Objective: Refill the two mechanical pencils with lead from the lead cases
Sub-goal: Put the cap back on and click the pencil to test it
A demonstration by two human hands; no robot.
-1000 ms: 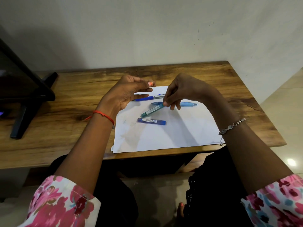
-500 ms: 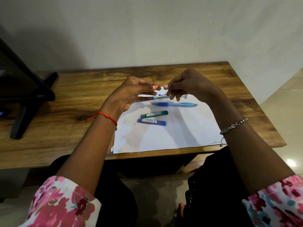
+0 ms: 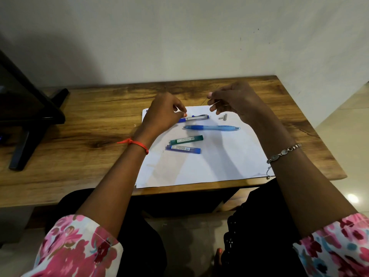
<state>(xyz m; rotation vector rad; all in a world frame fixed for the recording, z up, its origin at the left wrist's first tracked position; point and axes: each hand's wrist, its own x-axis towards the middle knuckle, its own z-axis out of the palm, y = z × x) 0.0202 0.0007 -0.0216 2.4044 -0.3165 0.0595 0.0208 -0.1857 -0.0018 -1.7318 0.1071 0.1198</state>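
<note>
My left hand (image 3: 162,113) pinches the blue tip end of a silver and blue mechanical pencil (image 3: 196,117), which lies level just above the white paper (image 3: 199,166). My right hand (image 3: 233,98) is raised to its right, fingers closed on a few thin leads (image 3: 212,101). A small grey cap and eraser (image 3: 224,117) lie on the paper below that hand. A light blue mechanical pencil (image 3: 211,127) rests on the paper nearer me. Below it lie a green lead case (image 3: 186,140) and a blue lead case (image 3: 183,149), side by side.
The paper sits on a wooden table (image 3: 89,140) against a white wall. A black monitor stand (image 3: 30,120) occupies the table's left end. The table's right edge (image 3: 329,152) drops to a tiled floor.
My right hand let go of the green lead case, met the left hand at the pencil, then pulled up and to the right with the leads. The cap and eraser now show on the paper.
</note>
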